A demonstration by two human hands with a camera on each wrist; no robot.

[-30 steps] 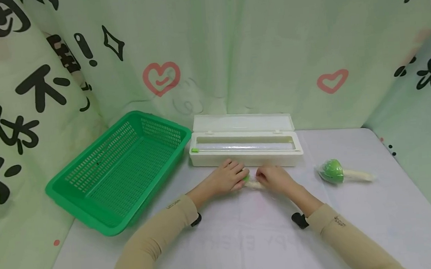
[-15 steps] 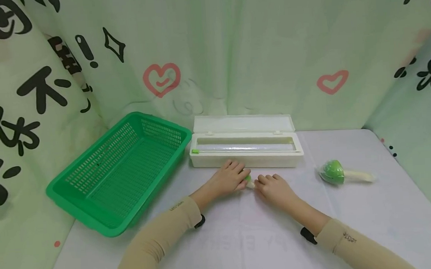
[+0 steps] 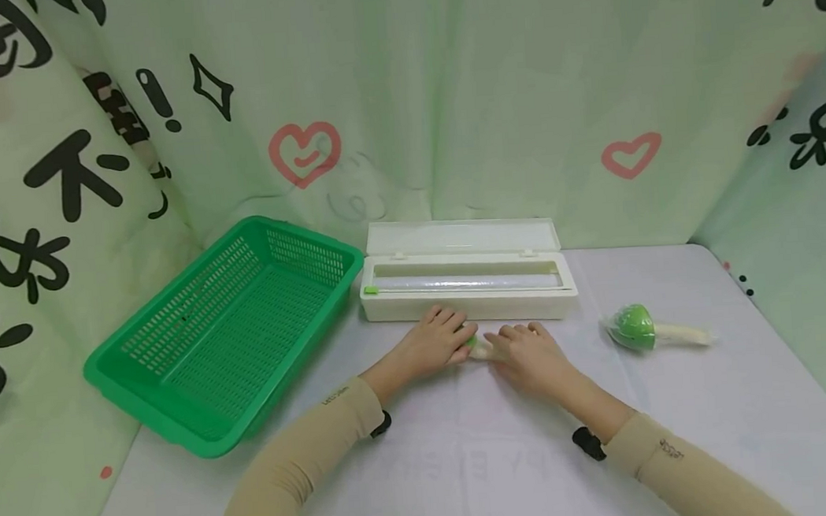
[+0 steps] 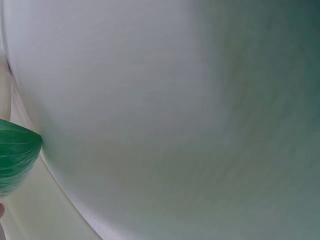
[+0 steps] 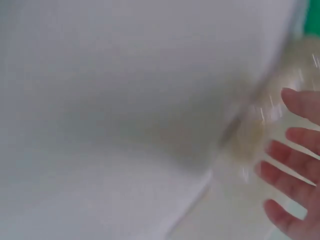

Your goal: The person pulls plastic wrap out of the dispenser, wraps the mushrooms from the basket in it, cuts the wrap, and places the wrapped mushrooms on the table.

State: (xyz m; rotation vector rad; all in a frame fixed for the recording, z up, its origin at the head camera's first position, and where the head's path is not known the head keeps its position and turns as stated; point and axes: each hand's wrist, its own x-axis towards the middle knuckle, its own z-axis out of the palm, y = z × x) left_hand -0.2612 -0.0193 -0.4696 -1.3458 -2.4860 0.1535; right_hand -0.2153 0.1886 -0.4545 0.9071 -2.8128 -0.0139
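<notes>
My left hand [image 3: 428, 342] holds the green cap of a mushroom-shaped item [image 3: 483, 351] with a pale stem, lying at mid-table. Most of the cap is hidden under that hand in the head view. The left wrist view catches the cap [image 4: 17, 155] at its left edge, glossy and creased with clear film. On the stem side is my right hand [image 3: 533, 361], its fingers spread and fairly straight beside the film-wrapped stem [image 5: 250, 140] in the right wrist view. A second wrapped green mushroom-shaped item [image 3: 633, 328] lies to the right, stem pointing right.
Just behind my hands stands a white cling-film dispenser [image 3: 469, 306], lid raised, with a film roll inside. A green plastic basket [image 3: 146, 416] sits on the left. Patterned curtains [image 3: 503, 110] enclose the white-covered table [image 3: 425, 462] at the back and sides.
My right hand's fingers have gone from pinching by the stem to spreading out along it, and its forearm has shifted slightly right. My left hand stays on the cap.
</notes>
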